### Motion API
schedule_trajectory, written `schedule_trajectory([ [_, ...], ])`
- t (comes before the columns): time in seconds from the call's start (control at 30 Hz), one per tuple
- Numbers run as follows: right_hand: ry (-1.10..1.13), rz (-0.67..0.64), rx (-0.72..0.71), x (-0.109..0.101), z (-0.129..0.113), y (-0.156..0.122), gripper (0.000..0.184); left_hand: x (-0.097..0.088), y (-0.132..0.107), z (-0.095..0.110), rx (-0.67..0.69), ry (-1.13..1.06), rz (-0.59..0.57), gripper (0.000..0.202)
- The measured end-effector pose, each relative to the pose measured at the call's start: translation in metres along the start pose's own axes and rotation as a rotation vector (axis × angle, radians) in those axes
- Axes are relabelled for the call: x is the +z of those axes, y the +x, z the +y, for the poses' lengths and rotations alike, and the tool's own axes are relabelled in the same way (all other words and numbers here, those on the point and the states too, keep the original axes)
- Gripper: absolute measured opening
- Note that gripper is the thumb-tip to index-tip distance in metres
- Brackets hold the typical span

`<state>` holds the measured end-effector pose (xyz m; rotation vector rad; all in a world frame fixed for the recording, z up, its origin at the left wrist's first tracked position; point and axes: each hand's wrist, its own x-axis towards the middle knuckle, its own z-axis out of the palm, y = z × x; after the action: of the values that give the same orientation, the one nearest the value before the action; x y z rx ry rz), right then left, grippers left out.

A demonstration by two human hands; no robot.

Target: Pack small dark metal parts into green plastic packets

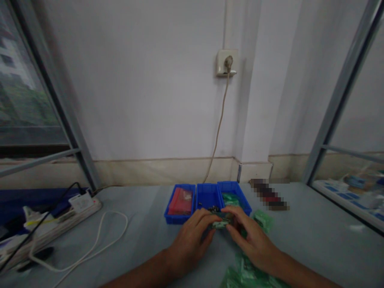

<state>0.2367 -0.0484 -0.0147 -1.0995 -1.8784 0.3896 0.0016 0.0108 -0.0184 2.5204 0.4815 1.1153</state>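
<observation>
My left hand [190,240] and my right hand [252,238] meet just in front of the blue trays, fingers pinched together on a small green circuit board [221,222] held between them. Behind the board stand three blue trays: the left tray [177,218] holds red packets, the middle tray [207,194] holds a few small dark parts, and the right tray [237,188] holds green bagged pieces. Green bags [262,220] lie on the table beside and under my right hand.
A grey table [315,240] runs to a white wall with a socket [226,63] and a hanging cable. A white power strip [81,204] and a looped white cord [99,240] lie at the left. More green bags [249,276] sit near my right forearm.
</observation>
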Motion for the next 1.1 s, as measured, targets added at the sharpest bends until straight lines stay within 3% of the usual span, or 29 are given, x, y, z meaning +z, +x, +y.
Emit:
schedule_trajectory([
  [0.17,0.003,0.046,-0.014,0.001,0.002,-0.001,0.033,-0.001,0.001,0.003,-0.01,0.042,0.022,0.032],
  [0.37,0.012,-0.027,-0.03,-0.002,0.001,-0.002,0.029,-0.004,0.002,0.005,0.022,0.125,0.009,0.02],
  [0.5,0.008,-0.059,-0.017,-0.003,-0.001,-0.001,0.031,-0.005,0.002,0.008,0.015,0.138,0.013,0.021],
  [0.7,0.019,-0.06,-0.028,-0.003,-0.002,0.002,0.012,-0.007,0.002,0.008,0.035,0.117,0.019,0.028],
  [1.1,0.023,-0.051,-0.092,-0.005,-0.007,0.005,0.03,-0.004,0.003,0.006,0.035,0.084,-0.008,0.01],
])
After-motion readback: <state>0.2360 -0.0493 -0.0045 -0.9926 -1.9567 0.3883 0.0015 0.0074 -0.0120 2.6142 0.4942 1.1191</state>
